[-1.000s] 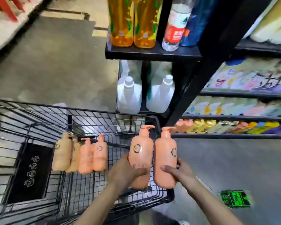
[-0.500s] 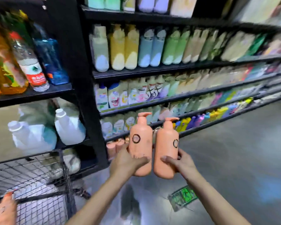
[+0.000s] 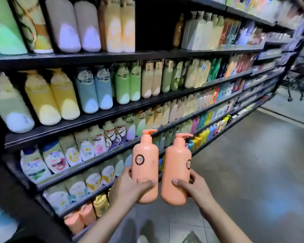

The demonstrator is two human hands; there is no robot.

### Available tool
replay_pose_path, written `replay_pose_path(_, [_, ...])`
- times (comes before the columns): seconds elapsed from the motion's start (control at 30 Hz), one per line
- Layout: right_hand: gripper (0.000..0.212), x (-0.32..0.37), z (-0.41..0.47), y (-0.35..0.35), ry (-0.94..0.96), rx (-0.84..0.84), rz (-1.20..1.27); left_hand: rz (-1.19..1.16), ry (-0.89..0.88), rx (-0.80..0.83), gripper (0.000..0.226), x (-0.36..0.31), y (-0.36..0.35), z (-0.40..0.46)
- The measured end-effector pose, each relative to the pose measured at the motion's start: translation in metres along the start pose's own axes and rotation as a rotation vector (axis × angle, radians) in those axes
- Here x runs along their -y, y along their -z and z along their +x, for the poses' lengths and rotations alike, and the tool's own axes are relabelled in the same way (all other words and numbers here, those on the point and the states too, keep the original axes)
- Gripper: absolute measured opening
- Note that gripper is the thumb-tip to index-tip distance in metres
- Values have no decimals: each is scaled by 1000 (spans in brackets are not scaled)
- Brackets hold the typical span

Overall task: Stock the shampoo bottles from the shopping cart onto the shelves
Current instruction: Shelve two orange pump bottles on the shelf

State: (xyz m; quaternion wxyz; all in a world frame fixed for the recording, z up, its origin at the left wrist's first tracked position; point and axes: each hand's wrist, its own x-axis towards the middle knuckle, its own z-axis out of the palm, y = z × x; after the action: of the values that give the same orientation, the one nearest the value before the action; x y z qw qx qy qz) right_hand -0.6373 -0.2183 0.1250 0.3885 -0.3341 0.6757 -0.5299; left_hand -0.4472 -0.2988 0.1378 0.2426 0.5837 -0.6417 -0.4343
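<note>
Two salmon-orange pump shampoo bottles are held upright side by side in front of the shelves. My left hand [image 3: 128, 188] grips the left bottle [image 3: 145, 165] near its base. The right bottle [image 3: 176, 172] is tilted slightly and held low by my right hand [image 3: 194, 188]. Both pump nozzles point right. Matching orange bottles [image 3: 79, 218] stand on the lowest shelf at the lower left. The shopping cart is out of view.
Black shelves [image 3: 98, 118] packed with several rows of coloured bottles and refill pouches fill the left and centre. A dark gap [image 3: 154, 28] shows on the top shelf. Grey aisle floor [image 3: 253, 172] stretches to the right, with a cart's wheels [image 3: 295, 97] far off.
The view has swung right from the cart to the shelves. Both hands kept their bottles, held in front at the same height. The cart has left the frame.
</note>
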Motion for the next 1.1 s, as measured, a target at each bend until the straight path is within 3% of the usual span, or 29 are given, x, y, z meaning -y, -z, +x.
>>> replay_pose_path(0.2, [82,71,134,21,105,59,-35,-19,-130,-48,76,-82,-9,127])
replay_pose_path(0.37, [88,152,244,39,264,50,-123,-19,-279,-179,83,-180,9,227])
replay_pose_path(0.57, [66,243,349,54,448,119,-45,-53,-425,-389,93,-270,33,297])
replay_pose_path(0.67, [63,290,401,56,553,185,-31,-46,-440,-486,85,-307,38,327])
replay_pose_path(0.9, [74,379,502,43,750,328,-27,-71,-473,-709,94,-378,40,397])
replay_pose_path(1.1, [65,386,569,17,749,491,-35,0,-371,-854,84,-385,41,438])
